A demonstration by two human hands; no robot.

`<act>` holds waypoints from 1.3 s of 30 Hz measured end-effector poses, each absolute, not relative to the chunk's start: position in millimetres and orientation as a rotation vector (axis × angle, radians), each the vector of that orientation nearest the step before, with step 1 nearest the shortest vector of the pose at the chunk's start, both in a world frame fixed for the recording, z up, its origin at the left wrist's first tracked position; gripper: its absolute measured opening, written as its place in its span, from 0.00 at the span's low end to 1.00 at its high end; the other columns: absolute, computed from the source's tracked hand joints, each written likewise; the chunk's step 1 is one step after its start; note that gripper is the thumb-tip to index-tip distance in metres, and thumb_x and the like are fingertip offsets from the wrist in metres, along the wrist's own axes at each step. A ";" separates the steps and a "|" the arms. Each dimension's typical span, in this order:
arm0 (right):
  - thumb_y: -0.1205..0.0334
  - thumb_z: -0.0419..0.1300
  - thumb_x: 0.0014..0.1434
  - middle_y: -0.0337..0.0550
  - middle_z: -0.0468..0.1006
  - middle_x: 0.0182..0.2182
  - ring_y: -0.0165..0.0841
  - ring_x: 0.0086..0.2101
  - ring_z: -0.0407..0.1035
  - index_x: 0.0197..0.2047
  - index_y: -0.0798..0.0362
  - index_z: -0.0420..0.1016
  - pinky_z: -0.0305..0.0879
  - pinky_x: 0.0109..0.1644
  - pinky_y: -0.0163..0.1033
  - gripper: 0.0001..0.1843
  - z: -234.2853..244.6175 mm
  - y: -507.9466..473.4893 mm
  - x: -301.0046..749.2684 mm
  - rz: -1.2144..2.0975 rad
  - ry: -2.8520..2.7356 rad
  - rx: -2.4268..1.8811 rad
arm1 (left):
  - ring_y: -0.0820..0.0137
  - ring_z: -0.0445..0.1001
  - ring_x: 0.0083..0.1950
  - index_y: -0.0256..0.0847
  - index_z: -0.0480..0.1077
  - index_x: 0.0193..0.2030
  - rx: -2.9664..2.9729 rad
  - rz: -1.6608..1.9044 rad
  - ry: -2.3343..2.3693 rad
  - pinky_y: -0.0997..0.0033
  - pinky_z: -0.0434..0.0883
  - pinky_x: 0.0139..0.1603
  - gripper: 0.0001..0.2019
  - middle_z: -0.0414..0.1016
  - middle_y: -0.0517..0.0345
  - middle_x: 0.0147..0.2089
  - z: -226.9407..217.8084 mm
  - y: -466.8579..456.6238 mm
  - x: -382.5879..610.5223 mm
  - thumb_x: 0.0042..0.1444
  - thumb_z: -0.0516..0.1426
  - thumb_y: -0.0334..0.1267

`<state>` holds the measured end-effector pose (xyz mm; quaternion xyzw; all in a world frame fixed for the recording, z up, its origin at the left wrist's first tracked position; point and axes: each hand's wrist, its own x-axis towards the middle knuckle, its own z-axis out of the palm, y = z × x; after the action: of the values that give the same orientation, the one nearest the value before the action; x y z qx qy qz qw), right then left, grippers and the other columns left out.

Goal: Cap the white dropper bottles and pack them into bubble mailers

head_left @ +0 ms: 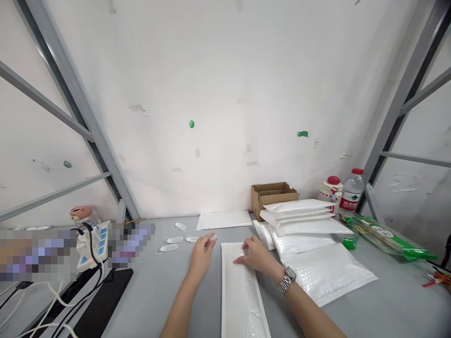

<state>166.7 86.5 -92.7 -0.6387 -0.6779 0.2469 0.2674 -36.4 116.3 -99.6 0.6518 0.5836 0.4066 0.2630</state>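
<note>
A white bubble mailer (pixel 241 295) lies lengthwise on the grey table (pixel 169 286) in front of me. My right hand (pixel 255 256), with a metal watch at the wrist, rests on the mailer's far end, fingers curled and pressing it down. My left hand (pixel 201 253) is just left of the mailer's top corner; its fingertips pinch a small white tag (pixel 212 239). Three more small white tags (pixel 169 248) lie on the table to its left.
White bubble mailers (pixel 310 225) are stacked and spread to the right, beside a small open cardboard box (pixel 273 195). Behind are a jar (pixel 331 188) and a water bottle (pixel 352 190). A green packet (pixel 384 237) lies at right. A power strip (pixel 93 244) with cables sits at left.
</note>
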 end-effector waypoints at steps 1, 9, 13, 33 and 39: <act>0.52 0.71 0.38 0.48 0.70 0.38 0.38 0.35 0.67 0.32 0.55 0.71 0.63 0.40 0.40 0.21 -93.5 87.1 166.3 0.670 -1.827 -1.724 | 0.66 0.69 0.34 0.39 0.72 0.49 1.680 1.121 1.464 0.67 0.66 0.37 0.21 0.72 0.55 0.32 -96.8 118.5 -30.5 0.53 0.51 0.46; 0.58 0.70 0.39 0.37 0.68 0.26 0.32 0.28 0.61 0.24 0.51 0.63 0.54 0.30 0.36 0.17 -99.9 95.1 166.0 0.893 -1.869 -1.631 | 0.69 0.71 0.31 0.39 0.70 0.37 1.442 1.175 1.158 0.70 0.66 0.34 0.18 0.71 0.57 0.30 -99.6 135.4 24.4 0.45 0.58 0.51; 0.62 0.68 0.41 0.34 0.65 0.23 0.30 0.26 0.59 0.22 0.51 0.62 0.51 0.29 0.35 0.16 -96.8 95.9 166.6 1.003 -1.854 -1.520 | 0.66 0.71 0.32 0.39 0.71 0.36 1.466 1.142 1.225 0.67 0.66 0.36 0.17 0.73 0.54 0.31 -109.6 134.2 28.9 0.44 0.59 0.49; 0.61 0.62 0.49 0.35 0.64 0.27 0.31 0.29 0.59 0.26 0.51 0.62 0.57 0.34 0.37 0.10 -92.9 95.2 161.3 0.748 -1.608 -1.308 | 0.62 0.70 0.47 0.43 0.74 0.26 1.885 1.307 1.320 0.60 0.64 0.52 0.20 0.76 0.53 0.39 -108.7 122.9 11.3 0.59 0.47 0.47; 0.61 0.60 0.50 0.35 0.65 0.27 0.31 0.29 0.59 0.25 0.51 0.60 0.57 0.33 0.37 0.11 -92.4 95.5 160.0 0.689 -1.615 -1.290 | 0.64 0.71 0.42 0.43 0.73 0.28 1.959 1.179 1.386 0.61 0.64 0.49 0.19 0.76 0.56 0.33 -103.7 117.1 14.0 0.60 0.45 0.45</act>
<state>160.0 95.5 -92.4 -0.5248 -0.6571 0.2804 0.4629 14.0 117.1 -103.7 0.7128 0.5043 0.4289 0.2318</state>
